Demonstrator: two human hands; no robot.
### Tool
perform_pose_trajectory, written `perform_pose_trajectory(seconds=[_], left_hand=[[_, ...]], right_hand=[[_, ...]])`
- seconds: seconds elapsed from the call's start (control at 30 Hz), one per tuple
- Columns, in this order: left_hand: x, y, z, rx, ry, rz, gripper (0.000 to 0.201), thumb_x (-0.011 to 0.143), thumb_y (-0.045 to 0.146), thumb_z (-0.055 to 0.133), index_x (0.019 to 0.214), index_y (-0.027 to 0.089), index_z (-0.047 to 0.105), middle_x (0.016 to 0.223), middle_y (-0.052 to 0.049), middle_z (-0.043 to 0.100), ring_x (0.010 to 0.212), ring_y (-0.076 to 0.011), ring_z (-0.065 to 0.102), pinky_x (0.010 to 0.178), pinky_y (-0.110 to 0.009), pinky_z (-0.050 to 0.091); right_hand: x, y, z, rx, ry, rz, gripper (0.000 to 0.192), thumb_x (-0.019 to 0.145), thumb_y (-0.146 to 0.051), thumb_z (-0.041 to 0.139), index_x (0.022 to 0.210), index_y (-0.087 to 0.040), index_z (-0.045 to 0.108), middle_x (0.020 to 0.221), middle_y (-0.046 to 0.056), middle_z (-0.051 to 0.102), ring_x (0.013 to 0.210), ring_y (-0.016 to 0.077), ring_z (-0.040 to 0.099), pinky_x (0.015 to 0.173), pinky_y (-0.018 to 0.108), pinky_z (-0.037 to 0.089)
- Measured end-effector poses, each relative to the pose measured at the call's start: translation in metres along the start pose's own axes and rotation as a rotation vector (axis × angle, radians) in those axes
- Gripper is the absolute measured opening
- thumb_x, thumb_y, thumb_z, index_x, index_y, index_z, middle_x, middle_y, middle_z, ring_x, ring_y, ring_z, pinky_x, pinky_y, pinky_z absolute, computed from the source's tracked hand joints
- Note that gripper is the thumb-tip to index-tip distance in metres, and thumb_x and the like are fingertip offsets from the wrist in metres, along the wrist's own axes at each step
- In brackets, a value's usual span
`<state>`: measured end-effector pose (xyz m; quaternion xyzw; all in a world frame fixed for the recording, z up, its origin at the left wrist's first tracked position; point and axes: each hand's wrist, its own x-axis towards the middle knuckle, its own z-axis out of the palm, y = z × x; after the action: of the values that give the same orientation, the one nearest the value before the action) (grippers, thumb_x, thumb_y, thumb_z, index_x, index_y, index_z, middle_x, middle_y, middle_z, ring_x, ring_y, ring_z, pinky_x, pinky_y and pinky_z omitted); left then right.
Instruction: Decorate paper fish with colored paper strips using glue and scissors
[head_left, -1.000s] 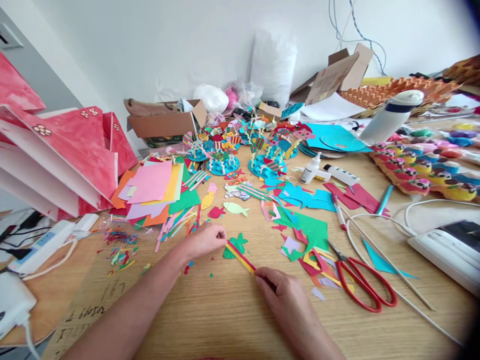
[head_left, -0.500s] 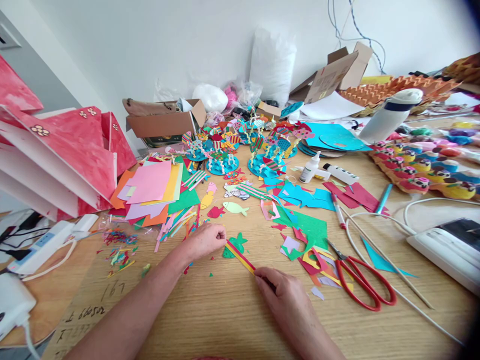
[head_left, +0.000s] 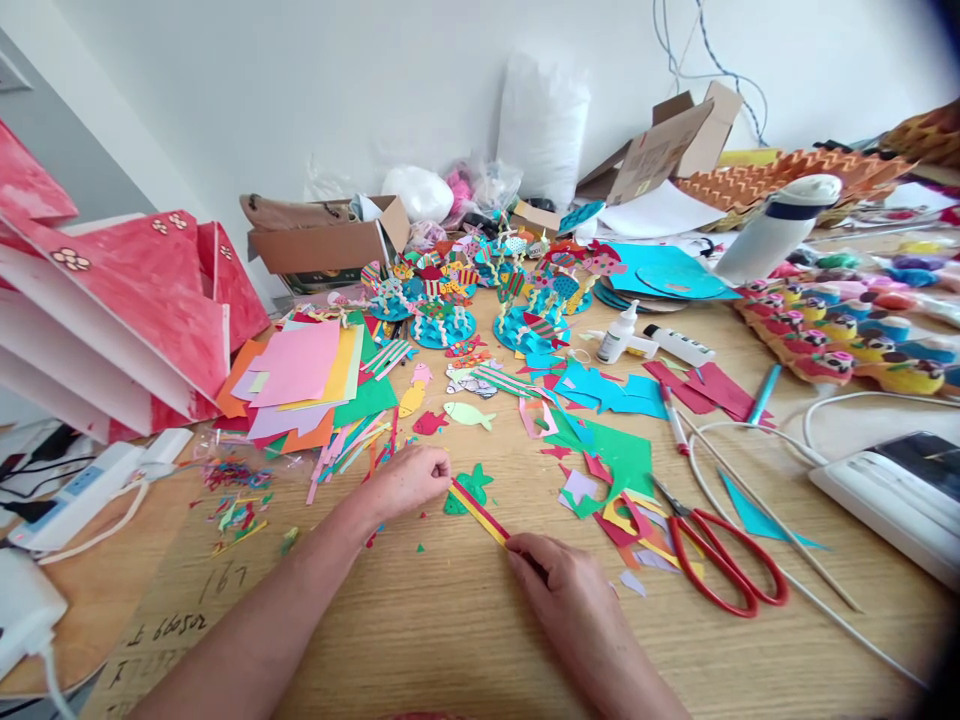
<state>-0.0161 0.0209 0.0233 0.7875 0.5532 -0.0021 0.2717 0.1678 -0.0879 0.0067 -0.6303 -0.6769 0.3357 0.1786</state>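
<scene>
A red and yellow paper strip (head_left: 478, 512) is stretched between my two hands, low over the table. My left hand (head_left: 421, 474) pinches its far end, and my right hand (head_left: 553, 580) pinches the near end between thumb and forefinger. Just beyond the strip lies a green paper fish (head_left: 471, 490), partly covered by it. Farther back rest a pale green fish (head_left: 469, 414), a red fish (head_left: 429, 422) and a yellow fish (head_left: 412, 398). Right of my right hand lie red-handled scissors (head_left: 724, 560), their blades pointing away from me.
Coloured paper sheets (head_left: 300, 360) are stacked at left, with cut strips (head_left: 352, 445) in front. Paper scraps (head_left: 619, 460) spread right of centre. Behind stand fish decorations on blue discs (head_left: 442, 328), a glue bottle (head_left: 619, 334) and a white flask (head_left: 780, 230). A white cable (head_left: 847, 635) crosses the right side.
Both hands hold the strip in nearly the same place. The whole view has shifted very slightly; nothing has been let go or picked up.
</scene>
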Motion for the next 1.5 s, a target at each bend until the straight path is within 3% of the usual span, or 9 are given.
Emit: perform_pose_trajectory(seconds=[0.6,1.5], left_hand=[[-0.0005,-0.0030,-0.0008,-0.081,-0.041,0.015,0.018,0.068,0.027,0.046,0.065,0.015,0.059,0.059,0.002,0.055,0.056,-0.0097,0.047,0.049,-0.019,0.027],[-0.0005,-0.0023,0.0047,0.012,0.023,0.028,0.012,0.065,0.018,0.043,0.058,0.017,0.053,0.054,0.004,0.050,0.051,-0.0087,0.042,0.048,-0.021,0.023]], right_hand=[[0.0024,-0.0009,-0.0009,-0.011,-0.005,-0.010,0.029,0.081,-0.023,0.035,0.081,-0.021,0.064,0.077,0.003,0.067,0.072,0.0165,0.061,0.064,0.023,0.040],[0.0024,-0.0023,-0.0009,-0.047,-0.005,-0.014,0.029,0.082,-0.024,0.035,0.081,-0.022,0.063,0.078,0.001,0.068,0.072,0.0161,0.062,0.062,0.023,0.039]])
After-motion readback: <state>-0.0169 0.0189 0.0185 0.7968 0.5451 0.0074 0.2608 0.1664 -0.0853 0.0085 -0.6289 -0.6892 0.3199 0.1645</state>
